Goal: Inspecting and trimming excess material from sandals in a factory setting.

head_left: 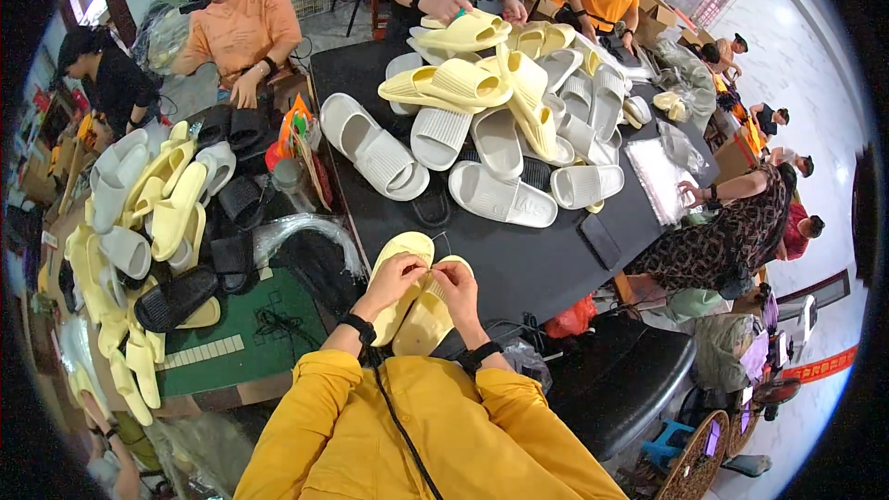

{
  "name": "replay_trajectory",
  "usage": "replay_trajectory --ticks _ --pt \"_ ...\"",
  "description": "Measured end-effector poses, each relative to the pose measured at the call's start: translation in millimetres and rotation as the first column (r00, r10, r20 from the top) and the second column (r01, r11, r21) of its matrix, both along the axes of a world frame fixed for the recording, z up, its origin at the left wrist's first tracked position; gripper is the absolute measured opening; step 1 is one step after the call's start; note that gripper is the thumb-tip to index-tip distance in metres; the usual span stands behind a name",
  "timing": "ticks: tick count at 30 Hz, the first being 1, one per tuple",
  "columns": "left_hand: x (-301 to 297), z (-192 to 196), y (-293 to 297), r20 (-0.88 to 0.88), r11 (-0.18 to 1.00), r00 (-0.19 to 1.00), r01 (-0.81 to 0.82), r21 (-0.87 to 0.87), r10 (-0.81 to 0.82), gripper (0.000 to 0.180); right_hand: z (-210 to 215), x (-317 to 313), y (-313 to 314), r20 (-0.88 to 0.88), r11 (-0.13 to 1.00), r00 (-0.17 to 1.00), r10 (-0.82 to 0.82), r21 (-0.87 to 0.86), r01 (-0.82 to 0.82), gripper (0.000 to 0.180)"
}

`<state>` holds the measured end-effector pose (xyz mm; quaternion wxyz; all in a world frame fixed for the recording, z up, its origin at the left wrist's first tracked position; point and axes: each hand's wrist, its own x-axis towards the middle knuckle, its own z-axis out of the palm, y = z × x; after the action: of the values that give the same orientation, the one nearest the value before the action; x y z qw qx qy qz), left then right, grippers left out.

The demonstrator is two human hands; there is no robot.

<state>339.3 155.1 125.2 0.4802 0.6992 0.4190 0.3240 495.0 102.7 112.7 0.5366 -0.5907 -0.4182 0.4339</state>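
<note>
A pair of pale yellow slide slippers (428, 319) lies in front of me at the near edge of the black table, soles side by side. Over their upper part my left hand (396, 283) and my right hand (457, 293) meet, thumbs and fingertips pinched together. Between the fingertips there seems to be a thin strand, one end of which sticks up just beyond them; its exact kind is too small to tell. Past my hands rises a heap of yellow slippers (446, 85) and grey slippers (375, 146).
A bundle of clear plastic strands (310, 230) lies left of my hands, beside a green cutting mat (269, 310). More yellow, grey and black slippers (178, 299) pile up further left. Clear bags (656, 176) and a black box (600, 241) are right. Several people work around the tables.
</note>
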Motion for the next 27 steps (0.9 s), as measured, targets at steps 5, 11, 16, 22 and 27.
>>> replay_trajectory --ticks 5,11,16,22,27 --pt "1.5 7.1 -1.1 0.029 0.997 1.000 0.000 -0.082 0.003 0.015 -4.4 4.4 1.7 0.017 1.000 1.000 0.022 -0.016 -0.022 0.009" --pt "0.5 1.3 -1.1 0.020 1.000 1.000 -0.017 -0.014 0.017 0.015 -0.9 3.7 0.0 0.050 0.998 0.998 0.046 -0.042 -0.044 0.009" --pt "0.4 -1.4 0.6 0.004 1.000 1.000 0.005 -0.005 -0.005 0.014 -3.1 5.9 0.3 0.045 0.998 0.997 0.059 -0.032 -0.058 0.009" --pt "0.8 -7.1 1.0 0.020 1.000 1.000 0.006 0.003 -0.006 0.014 -0.3 2.4 -0.2 0.019 0.999 0.999 0.033 0.007 -0.033 0.009" --pt "-2.2 -6.7 1.7 -0.007 0.999 1.000 0.021 0.027 -0.021 0.015 2.9 2.1 0.9 0.077 0.997 0.994 0.072 0.027 -0.075 0.010"
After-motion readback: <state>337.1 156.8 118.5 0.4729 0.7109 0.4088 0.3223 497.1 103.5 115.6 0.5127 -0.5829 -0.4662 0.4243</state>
